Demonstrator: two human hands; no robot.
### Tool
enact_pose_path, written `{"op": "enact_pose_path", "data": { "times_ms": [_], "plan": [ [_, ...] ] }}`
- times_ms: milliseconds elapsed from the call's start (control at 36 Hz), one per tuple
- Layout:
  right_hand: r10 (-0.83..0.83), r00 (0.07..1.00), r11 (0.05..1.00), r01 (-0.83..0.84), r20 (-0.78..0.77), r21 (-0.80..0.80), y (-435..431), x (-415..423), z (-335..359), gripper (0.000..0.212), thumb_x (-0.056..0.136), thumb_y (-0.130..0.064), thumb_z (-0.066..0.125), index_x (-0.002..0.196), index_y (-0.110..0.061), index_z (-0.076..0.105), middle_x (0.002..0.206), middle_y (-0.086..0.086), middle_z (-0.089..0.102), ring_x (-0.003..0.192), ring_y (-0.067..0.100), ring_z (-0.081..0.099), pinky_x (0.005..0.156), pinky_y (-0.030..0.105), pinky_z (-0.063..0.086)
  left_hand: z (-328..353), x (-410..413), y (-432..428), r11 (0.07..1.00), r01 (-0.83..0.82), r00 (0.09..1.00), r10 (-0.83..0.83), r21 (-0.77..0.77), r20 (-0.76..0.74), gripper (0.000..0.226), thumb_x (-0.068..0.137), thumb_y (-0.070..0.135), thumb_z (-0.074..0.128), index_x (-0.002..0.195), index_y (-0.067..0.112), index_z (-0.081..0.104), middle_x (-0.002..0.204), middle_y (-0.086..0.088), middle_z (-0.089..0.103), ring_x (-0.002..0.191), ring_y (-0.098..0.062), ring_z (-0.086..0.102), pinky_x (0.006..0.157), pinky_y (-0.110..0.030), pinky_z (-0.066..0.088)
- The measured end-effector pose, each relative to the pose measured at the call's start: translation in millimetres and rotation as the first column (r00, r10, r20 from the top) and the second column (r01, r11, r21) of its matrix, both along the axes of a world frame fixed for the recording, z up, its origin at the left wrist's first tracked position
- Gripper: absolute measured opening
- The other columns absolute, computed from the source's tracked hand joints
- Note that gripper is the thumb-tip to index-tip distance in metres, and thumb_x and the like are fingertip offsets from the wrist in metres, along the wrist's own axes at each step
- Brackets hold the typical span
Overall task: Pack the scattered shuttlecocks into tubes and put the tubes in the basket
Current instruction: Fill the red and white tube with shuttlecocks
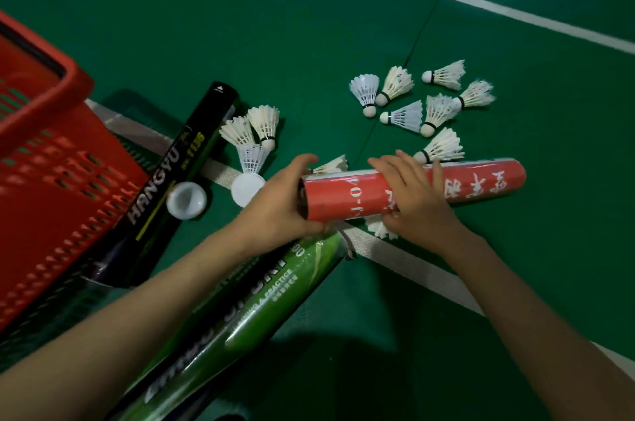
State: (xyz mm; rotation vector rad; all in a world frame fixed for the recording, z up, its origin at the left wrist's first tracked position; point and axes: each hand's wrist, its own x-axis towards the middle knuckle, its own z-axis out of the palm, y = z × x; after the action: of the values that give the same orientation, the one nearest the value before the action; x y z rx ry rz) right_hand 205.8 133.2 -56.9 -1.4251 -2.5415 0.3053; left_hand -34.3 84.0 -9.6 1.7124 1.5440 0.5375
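Observation:
A red tube (350, 193) with white lettering lies almost level above the green floor. My left hand (278, 204) cups its open near end, and my right hand (412, 200) grips its middle from above. Several white shuttlecocks (405, 116) lie scattered on the floor beyond the tube, and three more (252, 135) sit in a cluster to the left. One shuttlecock (331, 166) peeks out behind the tube's near end, another (378, 228) under my right hand. The red basket (41, 152) stands at the left edge.
A black tube (171, 176) leans against the basket, a white cap (187, 200) beside it and another cap (245, 188) near my left hand. A green tube (261, 303) lies under my left forearm. White court lines (412, 262) cross the floor.

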Motion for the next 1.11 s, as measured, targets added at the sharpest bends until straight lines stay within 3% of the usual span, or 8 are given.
{"op": "enact_pose_path", "data": {
  "times_ms": [194, 306, 444, 556, 750, 833, 944, 1111],
  "plan": [
    [-0.079, 0.963, 0.996, 0.088, -0.259, 0.024, -1.7, 8.9, 27.3, 0.080, 0.063, -0.029, 0.074, 0.135, -0.017, 0.041, 0.137, -0.007, 0.043, 0.137, 0.015, 0.027, 0.116, 0.055, 0.004, 16.8, 19.3, -6.5, 0.973, -0.178, 0.875, 0.090, 0.145, 0.475, 0.082, 0.064, 0.030, 0.085, 0.127, 0.022, 0.033, 0.134, 0.008, 0.041, 0.121, -0.002, 0.047, 0.094, -0.024, 0.049],
    [-0.094, 0.952, 0.993, 0.109, -0.292, 0.037, -4.4, 17.5, 37.1, 0.079, 0.061, -0.027, 0.070, 0.134, -0.013, 0.042, 0.136, 0.004, 0.046, 0.133, 0.021, 0.033, 0.114, 0.061, 0.010, 19.9, 27.0, -8.9, 0.953, -0.152, 0.793, -0.040, 0.262, 0.608, 0.035, 0.085, 0.026, 0.059, 0.111, 0.015, 0.038, 0.138, -0.007, 0.038, 0.124, -0.014, 0.048, 0.097, -0.028, 0.046],
    [-0.097, 0.944, 0.994, 0.111, -0.315, 0.024, -5.0, 19.0, 40.0, 0.079, 0.061, -0.017, 0.074, 0.134, -0.013, 0.041, 0.134, 0.004, 0.046, 0.131, 0.021, 0.035, 0.113, 0.061, 0.011, 11.2, 23.8, -3.9, 0.915, -0.209, 0.896, 0.038, 0.345, 0.442, 0.025, 0.090, 0.019, 0.053, 0.112, 0.008, 0.053, 0.126, -0.004, 0.049, 0.121, -0.015, 0.049, 0.098, -0.036, 0.048],
    [-0.092, 0.946, 0.993, 0.109, -0.312, 0.037, -4.4, 19.6, 38.3, 0.081, 0.061, -0.015, 0.076, 0.134, -0.013, 0.041, 0.133, 0.005, 0.047, 0.130, 0.022, 0.037, 0.113, 0.061, 0.012, 11.4, 12.5, 4.8, 0.861, -0.059, 0.992, -0.005, 0.505, 0.124, 0.035, 0.089, 0.026, 0.062, 0.120, 0.011, 0.061, 0.121, -0.003, 0.054, 0.115, -0.013, 0.051, 0.094, -0.035, 0.048],
    [-0.087, 0.955, 0.992, 0.108, -0.284, 0.059, -4.9, 16.4, 31.0, 0.084, 0.061, -0.015, 0.077, 0.136, -0.015, 0.039, 0.135, 0.004, 0.046, 0.131, 0.019, 0.036, 0.112, 0.061, 0.014, 20.7, 4.2, 20.8, 0.770, 0.205, 0.946, 0.002, 0.604, -0.324, 0.041, 0.085, 0.043, 0.051, 0.115, 0.015, 0.059, 0.122, -0.006, 0.055, 0.106, -0.023, 0.054, 0.062, -0.044, 0.056],
    [-0.099, 0.950, 0.991, 0.121, -0.297, 0.056, -5.0, 17.5, 31.8, 0.085, 0.061, -0.012, 0.079, 0.136, -0.015, 0.040, 0.134, 0.002, 0.047, 0.130, 0.018, 0.036, 0.114, 0.059, 0.012, 17.5, 7.2, 21.2, 0.698, 0.242, 0.935, 0.017, 0.673, -0.354, 0.035, 0.088, 0.037, 0.055, 0.113, 0.011, 0.056, 0.120, -0.007, 0.053, 0.104, -0.024, 0.052, 0.059, -0.041, 0.054],
    [-0.109, 0.945, 0.990, 0.130, -0.308, 0.049, -2.2, 18.2, 36.2, 0.084, 0.061, -0.012, 0.081, 0.135, -0.015, 0.041, 0.131, 0.002, 0.047, 0.127, 0.019, 0.038, 0.112, 0.059, 0.015, 15.1, 11.7, 15.1, 0.662, 0.200, 0.948, 0.055, 0.722, -0.313, 0.035, 0.093, 0.034, 0.054, 0.114, 0.007, 0.056, 0.123, -0.007, 0.043, 0.104, -0.023, 0.048, 0.072, -0.036, 0.049],
    [-0.127, 0.936, 0.988, 0.147, -0.329, 0.037, 0.5, 15.0, 38.6, 0.081, 0.065, -0.015, 0.078, 0.136, -0.017, 0.039, 0.131, 0.000, 0.046, 0.128, 0.018, 0.037, 0.113, 0.058, 0.014, 20.1, 8.9, 5.1, 0.771, 0.090, 0.991, -0.007, 0.630, -0.134, 0.029, 0.096, 0.035, 0.046, 0.118, 0.017, 0.045, 0.115, 0.002, 0.050, 0.093, -0.013, 0.053, 0.073, -0.029, 0.047]
  ]
}}
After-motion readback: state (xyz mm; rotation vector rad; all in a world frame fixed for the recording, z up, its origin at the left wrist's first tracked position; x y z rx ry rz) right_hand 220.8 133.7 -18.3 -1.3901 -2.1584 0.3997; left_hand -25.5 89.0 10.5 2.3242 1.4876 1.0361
